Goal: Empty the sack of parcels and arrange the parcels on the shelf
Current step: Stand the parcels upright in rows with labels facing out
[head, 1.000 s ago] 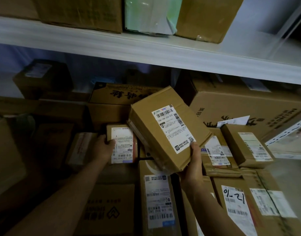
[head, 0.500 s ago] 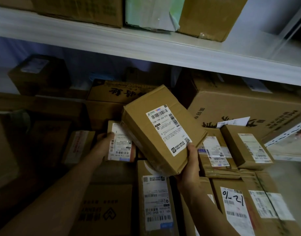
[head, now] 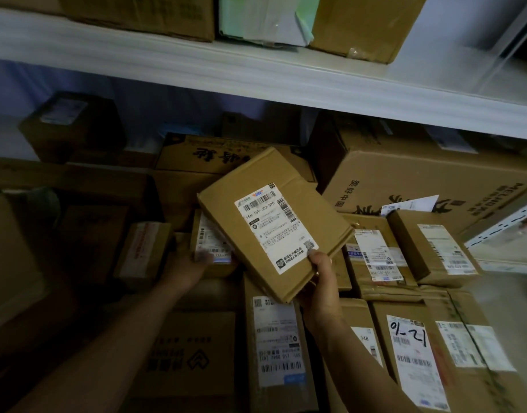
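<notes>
Cardboard parcels crowd the lower shelf level across the head view. At centre frame the right hand grips a flat brown parcel by its lower right corner, thumb pressed on the white shipping label; the parcel is tilted and held above the stacked boxes. Just left of it, the left hand holds a small labelled box, fingers curled round its lower edge, partly hidden behind the flat parcel. At lower right lies a box marked with handwritten digits. A white shelf board runs across the upper frame, carrying more cartons.
</notes>
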A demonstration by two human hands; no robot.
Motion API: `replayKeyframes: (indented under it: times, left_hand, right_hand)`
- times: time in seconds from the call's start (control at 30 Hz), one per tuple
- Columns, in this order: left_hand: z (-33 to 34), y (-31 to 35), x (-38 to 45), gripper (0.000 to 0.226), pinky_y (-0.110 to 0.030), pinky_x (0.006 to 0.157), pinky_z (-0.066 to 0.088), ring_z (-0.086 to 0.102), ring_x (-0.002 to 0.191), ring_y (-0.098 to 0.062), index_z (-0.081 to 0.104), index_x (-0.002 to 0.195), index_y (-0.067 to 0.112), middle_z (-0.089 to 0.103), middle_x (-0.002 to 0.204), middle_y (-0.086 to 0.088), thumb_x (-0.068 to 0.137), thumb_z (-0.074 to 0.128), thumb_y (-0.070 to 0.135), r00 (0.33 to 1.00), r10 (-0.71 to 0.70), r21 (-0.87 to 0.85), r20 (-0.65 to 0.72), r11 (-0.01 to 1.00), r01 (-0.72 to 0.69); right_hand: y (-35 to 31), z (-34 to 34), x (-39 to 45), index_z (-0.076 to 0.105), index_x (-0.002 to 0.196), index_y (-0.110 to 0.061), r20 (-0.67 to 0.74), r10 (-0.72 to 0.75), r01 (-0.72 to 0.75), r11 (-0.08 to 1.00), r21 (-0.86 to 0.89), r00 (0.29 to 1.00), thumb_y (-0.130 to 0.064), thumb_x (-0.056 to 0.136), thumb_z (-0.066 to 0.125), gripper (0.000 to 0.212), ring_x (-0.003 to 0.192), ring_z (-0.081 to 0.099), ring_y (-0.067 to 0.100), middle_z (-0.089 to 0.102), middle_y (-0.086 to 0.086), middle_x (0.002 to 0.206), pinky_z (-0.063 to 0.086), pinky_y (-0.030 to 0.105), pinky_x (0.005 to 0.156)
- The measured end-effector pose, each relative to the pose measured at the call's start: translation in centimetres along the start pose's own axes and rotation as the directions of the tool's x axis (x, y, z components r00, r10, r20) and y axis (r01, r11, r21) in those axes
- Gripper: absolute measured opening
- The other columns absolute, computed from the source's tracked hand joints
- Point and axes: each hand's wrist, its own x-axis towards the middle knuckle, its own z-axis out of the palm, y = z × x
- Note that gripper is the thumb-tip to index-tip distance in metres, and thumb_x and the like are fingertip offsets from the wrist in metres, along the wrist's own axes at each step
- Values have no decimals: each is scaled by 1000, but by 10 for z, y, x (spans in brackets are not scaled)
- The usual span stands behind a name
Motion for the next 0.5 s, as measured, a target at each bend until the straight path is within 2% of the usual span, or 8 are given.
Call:
replayKeyframes:
  times: [0.07,0.13,0.2,0.27,0.33,0.4,0.43,0.5]
  left_hand:
    - [-12,-1,-27,71,-45,104,43,46,127,-28,47,135,23,44,143,-9,73,78,38,993,59,128,99,989,-72]
    - [-23,-4,-59,95,-44,113,32,23,142,-26,36,142,32,16,157,-2,60,84,43,951,75,376,300,907,-191]
    - [-29,-14,-88,118,-47,119,18,-5,148,-25,12,149,38,-13,159,4,56,84,47,896,50,607,441,719,-338]
    - [-30,-27,-106,132,-53,119,7,-18,145,-29,-8,148,40,-24,157,2,54,84,48,848,1,722,530,525,-451]
    - [-28,-42,-115,135,-56,117,1,-16,145,-33,-18,146,40,-21,158,-3,56,83,48,840,27,780,543,354,-516]
    - [-30,-47,-121,131,-56,115,4,-5,145,-35,-17,147,39,-10,159,-7,60,81,47,854,110,813,508,266,-518]
    - [-31,-47,-123,129,-56,115,7,1,145,-37,-15,147,39,-2,158,-10,61,80,47,864,138,823,485,261,-504]
    - [-36,-45,-128,126,-53,115,11,10,142,-38,-11,148,39,11,153,-14,60,79,50,899,171,833,404,338,-439]
  right_hand:
    - [1,8,-5,48,132,-20,-7,25,-25,1000,5,1000,-53,51,70,90,106,63,31,67,14,117,55,37,71]
    - [3,15,-10,47,134,-20,-18,36,-36,999,-11,999,-52,58,68,85,107,63,30,66,13,118,55,38,73]
    - [6,22,-19,47,134,-19,-21,11,-12,999,-34,1000,-52,61,67,82,108,63,29,67,12,117,56,39,75]
    - [11,26,-30,46,134,-19,-17,-10,9,999,-47,1000,-53,62,68,82,108,63,28,67,11,117,57,42,79]
    - [16,29,-44,45,134,-19,-8,-15,15,998,-57,1000,-56,60,69,87,109,63,28,66,12,118,57,44,81]
    - [22,30,-57,45,135,-20,-7,-17,17,998,-56,1000,-60,54,71,94,111,61,28,65,12,120,56,45,83]
    - [23,30,-63,45,135,-21,-11,-20,20,998,-54,1000,-60,53,70,95,112,61,28,65,12,120,56,45,84]
    - [26,27,-73,46,134,-22,-15,-24,23,999,-40,1000,-60,54,69,92,112,61,28,65,11,120,55,46,84]
